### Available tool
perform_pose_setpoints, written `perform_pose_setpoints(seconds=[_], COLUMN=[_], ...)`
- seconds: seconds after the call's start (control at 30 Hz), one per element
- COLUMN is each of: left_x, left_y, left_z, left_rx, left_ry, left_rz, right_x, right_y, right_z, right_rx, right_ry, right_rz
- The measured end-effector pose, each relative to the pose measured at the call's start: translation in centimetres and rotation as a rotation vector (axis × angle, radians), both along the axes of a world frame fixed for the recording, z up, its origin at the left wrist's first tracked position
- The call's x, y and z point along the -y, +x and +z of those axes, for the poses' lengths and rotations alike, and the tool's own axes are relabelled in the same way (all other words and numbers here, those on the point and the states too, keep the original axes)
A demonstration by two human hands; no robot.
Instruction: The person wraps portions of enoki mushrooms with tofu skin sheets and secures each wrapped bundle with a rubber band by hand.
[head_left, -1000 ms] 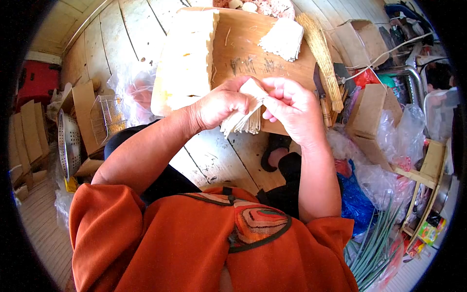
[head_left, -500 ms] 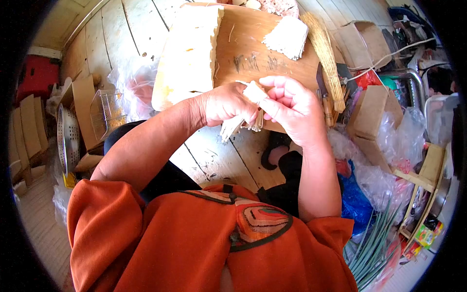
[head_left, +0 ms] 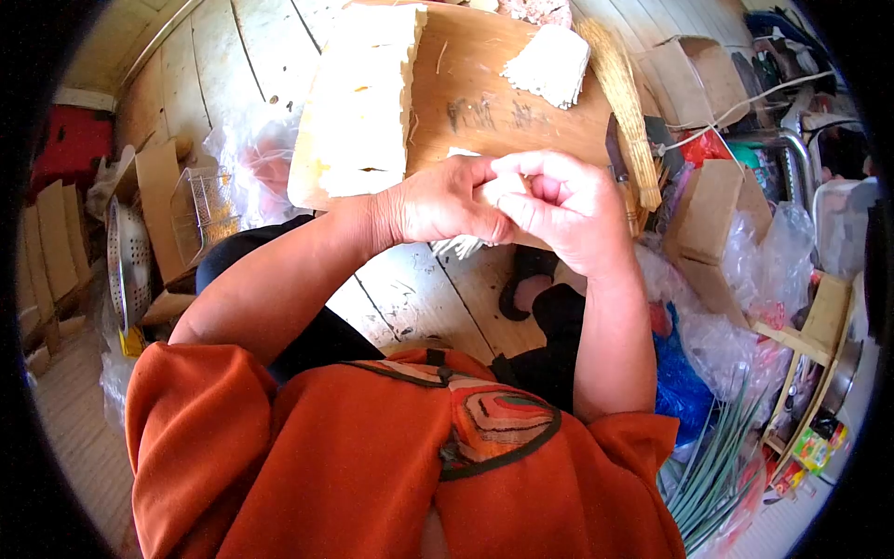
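Observation:
My left hand (head_left: 445, 200) is closed around a pale bundle of thin strips (head_left: 456, 247), whose loose ends hang below my palm. Against its upper part, my right hand (head_left: 566, 200) presses with thumb and curled fingers. Both hands meet over the near edge of a wooden board (head_left: 466, 84). On the board's left lies a long pale stack of sheets (head_left: 368, 102) with a ragged right edge. A smaller pale stack with frayed edges (head_left: 549, 67) sits at the far right. What the strips are made of, I cannot tell.
A straw whisk broom (head_left: 629, 93) lies along the board's right edge, near a dark knife (head_left: 616, 156). Cardboard boxes (head_left: 717, 210), plastic bags and green stalks (head_left: 717, 466) crowd the right. Leftward are a wire basket (head_left: 207, 210) and a metal colander (head_left: 128, 265).
My right fingers have curled in closer and now meet my left hand, covering more of the bundle. The hanging strips have swung slightly right and show less.

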State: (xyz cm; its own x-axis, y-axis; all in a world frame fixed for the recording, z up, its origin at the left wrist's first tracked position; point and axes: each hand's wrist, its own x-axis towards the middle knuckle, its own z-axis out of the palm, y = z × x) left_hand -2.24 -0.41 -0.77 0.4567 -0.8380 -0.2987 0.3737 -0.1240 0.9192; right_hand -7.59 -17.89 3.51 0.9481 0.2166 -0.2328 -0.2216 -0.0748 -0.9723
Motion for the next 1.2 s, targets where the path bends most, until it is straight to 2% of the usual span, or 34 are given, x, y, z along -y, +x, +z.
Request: perform_pose_setpoints(seconds=[0.13, 0.23, 0.3, 0.33, 0.43, 0.47, 0.53, 0.6, 0.67, 0.7, 0.77, 0.83, 0.9, 0.93, 1.0, 1.13, 1.2], left_x=[0.0, -0.3, -0.5, -0.5, -1.1, -1.1, -1.6, -2.4, -2.3, -2.4, -2.9, -3.0, -3.0, -3.1, -3.2, -2.7, -2.7], left_y=[-0.3, -0.5, 0.0, 0.2, 1.4, 1.5, 2.1, 2.9, 2.8, 3.0, 3.3, 3.0, 2.6, 2.5, 2.2, 1.2, 1.2], left_z=[-0.8, -1.1, -0.5, -0.1, 0.3, 0.5, 0.7, 0.3, 0.5, 0.2, -1.3, -2.3, -1.9, -2.2, -2.8, -3.2, -4.3], left_rx=[0.072, -0.075, -0.133, -0.121, -0.104, -0.098, -0.214, -0.228, -0.189, -0.188, -0.009, 0.04, 0.149, 0.148, 0.162, 0.095, 0.152], left_ry=[-0.006, -0.059, -0.142, -0.157, -0.175, -0.112, -0.11, -0.104, -0.032, -0.033, 0.197, 0.272, 0.427, 0.428, 0.404, 0.334, 0.394], left_rz=[0.009, -0.068, -0.023, 0.032, 0.178, 0.324, 0.491, 0.542, 0.666, 0.668, 0.592, 0.547, 0.428, 0.431, 0.278, 0.204, 0.143], right_x=[0.0, -0.2, -0.5, -0.6, -0.5, 0.0, 0.9, 1.2, 0.5, 0.4, -0.4, -1.2, -2.0, -2.3, -2.8, -3.1, -3.1], right_y=[0.0, 0.2, 0.4, 0.5, 1.1, 1.1, 1.2, 1.0, 0.8, 0.7, 0.5, 0.5, 0.4, 0.5, 0.7, 1.1, 1.0], right_z=[0.0, -0.2, -0.6, -0.5, -0.2, -0.4, -1.0, -3.6, -4.9, -6.1, -7.5, -8.4, -8.3, -8.0, -7.5, -7.9, -8.6], right_rx=[0.004, -0.026, 0.083, 0.078, 0.056, 0.057, -0.114, -0.104, -0.233, -0.203, -0.201, -0.169, -0.211, -0.21, -0.226, -0.259, -0.215], right_ry=[-0.056, -0.066, -0.08, -0.079, -0.037, -0.037, -0.127, -0.219, -0.3, -0.401, -0.467, -0.496, -0.72, -0.72, -0.832, -0.911, -0.918], right_rz=[-0.071, -0.024, -0.098, -0.099, -0.373, -0.372, -0.35, -0.262, -0.187, -0.14, -0.13, -0.141, -0.058, -0.055, -0.044, 0.011, -0.013])
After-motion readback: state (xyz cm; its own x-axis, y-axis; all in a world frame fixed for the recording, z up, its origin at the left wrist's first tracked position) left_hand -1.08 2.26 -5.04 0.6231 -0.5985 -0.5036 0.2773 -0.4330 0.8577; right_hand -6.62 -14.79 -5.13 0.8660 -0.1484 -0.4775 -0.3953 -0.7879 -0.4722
